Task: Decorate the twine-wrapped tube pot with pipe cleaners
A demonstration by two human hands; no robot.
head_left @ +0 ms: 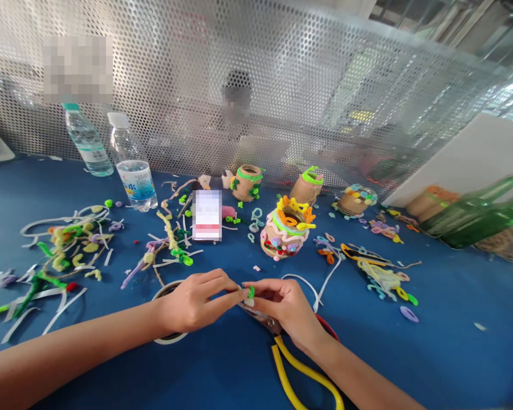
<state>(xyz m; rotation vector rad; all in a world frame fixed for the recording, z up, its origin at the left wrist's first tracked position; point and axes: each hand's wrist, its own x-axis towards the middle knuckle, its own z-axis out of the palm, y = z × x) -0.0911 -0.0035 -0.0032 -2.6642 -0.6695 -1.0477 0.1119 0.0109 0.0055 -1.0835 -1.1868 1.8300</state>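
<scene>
My left hand (196, 304) and my right hand (282, 307) meet low in the middle of the blue table (453, 353). Both pinch a small green pipe-cleaner piece (251, 292) between their fingertips. Under my left hand lies a tape roll (167, 337), partly hidden. Yellow-handled pliers (299, 370) lie beneath my right hand, their jaws covered by it. A small decorated pot (284, 233) with coloured pipe-cleaner trim stands just beyond my hands.
Two water bottles (132, 171) stand at the back left. Pipe-cleaner scraps and white strips (68, 245) litter the left side. Three more decorated pots (248, 182) line the perforated metal screen. Green glass bottles (474, 219) lie at the right. A person sits behind the screen.
</scene>
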